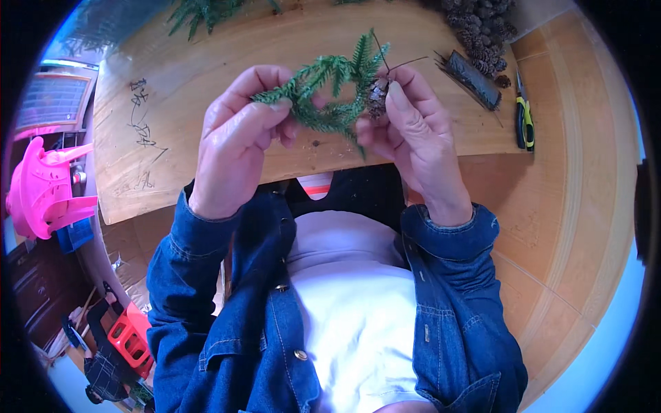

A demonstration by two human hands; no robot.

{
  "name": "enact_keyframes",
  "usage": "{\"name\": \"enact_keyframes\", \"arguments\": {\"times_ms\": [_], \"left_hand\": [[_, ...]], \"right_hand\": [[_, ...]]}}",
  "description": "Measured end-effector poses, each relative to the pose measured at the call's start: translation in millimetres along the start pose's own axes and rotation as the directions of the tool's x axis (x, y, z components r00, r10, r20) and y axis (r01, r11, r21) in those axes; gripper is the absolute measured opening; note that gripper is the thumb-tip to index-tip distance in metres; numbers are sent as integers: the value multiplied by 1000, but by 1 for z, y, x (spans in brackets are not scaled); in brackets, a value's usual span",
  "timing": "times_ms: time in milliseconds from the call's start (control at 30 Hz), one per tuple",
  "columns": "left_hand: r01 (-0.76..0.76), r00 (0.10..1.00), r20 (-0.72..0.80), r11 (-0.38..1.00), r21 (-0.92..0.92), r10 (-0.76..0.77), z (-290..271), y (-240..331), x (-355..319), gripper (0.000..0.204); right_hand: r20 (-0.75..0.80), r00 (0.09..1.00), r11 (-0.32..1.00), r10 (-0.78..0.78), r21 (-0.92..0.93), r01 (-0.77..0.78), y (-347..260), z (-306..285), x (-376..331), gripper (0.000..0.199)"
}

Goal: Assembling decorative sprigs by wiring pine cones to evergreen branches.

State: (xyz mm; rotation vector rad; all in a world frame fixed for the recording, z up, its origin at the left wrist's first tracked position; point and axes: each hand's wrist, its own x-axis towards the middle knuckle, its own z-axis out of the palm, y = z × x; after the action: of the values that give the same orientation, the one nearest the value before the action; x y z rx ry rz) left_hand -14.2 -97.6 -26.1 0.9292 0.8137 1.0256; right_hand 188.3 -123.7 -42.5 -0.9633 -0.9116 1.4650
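Observation:
Above the wooden table's near part, a small ring of green fir sprigs [323, 125] is held up between both hands. My left hand [237, 131] pinches the ring's left side between thumb and fingers. A brown pine cone [377, 98] sits against the ring's right side, with thin dark wire [387, 67] sticking up and out from it in two ends. My right hand [420, 127] is closed round the pine cone and the base of the wire, its thumb pressed on them. The right fingertips are partly hidden behind the cone and greenery.
On the wooden table [206, 158] lie a bundle of dark wire pieces [471, 79], a heap of pine cones [478, 31] at the far right and green sprigs [203, 14] at the far edge. Yellow-black pliers [524, 117] rest by the right edge. A pink plastic stool [45, 189] is left.

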Motion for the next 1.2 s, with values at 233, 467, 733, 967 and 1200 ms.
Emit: {"name": "enact_keyframes", "arguments": {"times_ms": [233, 467, 733, 967, 1200], "left_hand": [[-109, 983, 159, 987, 116, 90, -4, -15, -9, 30], [61, 990, 130, 997, -56, -54, 6, -1, -7, 27], [3, 997, 73, 1000, 21, -4, 6, -11, -13, 23], [-14, 1000, 12, 1000, -8, 14, 12, -16, -13, 23], [18, 997, -68, 1000, -21, -19, 19, -18, -16, 21]], "right_hand": [[264, 963, 986, -45, 167, 0, 1, -18, 0, 31], [286, 948, 982, -138, -82, 168, 5, -17, -3, 31], [74, 981, 979, -178, -87, 185, 2, -25, 0, 29], [125, 889, 857, -441, -235, 458, -8, -31, -12, 30], [464, 765, 699, -447, -352, 622, 1, -2, -17, 28]]}}
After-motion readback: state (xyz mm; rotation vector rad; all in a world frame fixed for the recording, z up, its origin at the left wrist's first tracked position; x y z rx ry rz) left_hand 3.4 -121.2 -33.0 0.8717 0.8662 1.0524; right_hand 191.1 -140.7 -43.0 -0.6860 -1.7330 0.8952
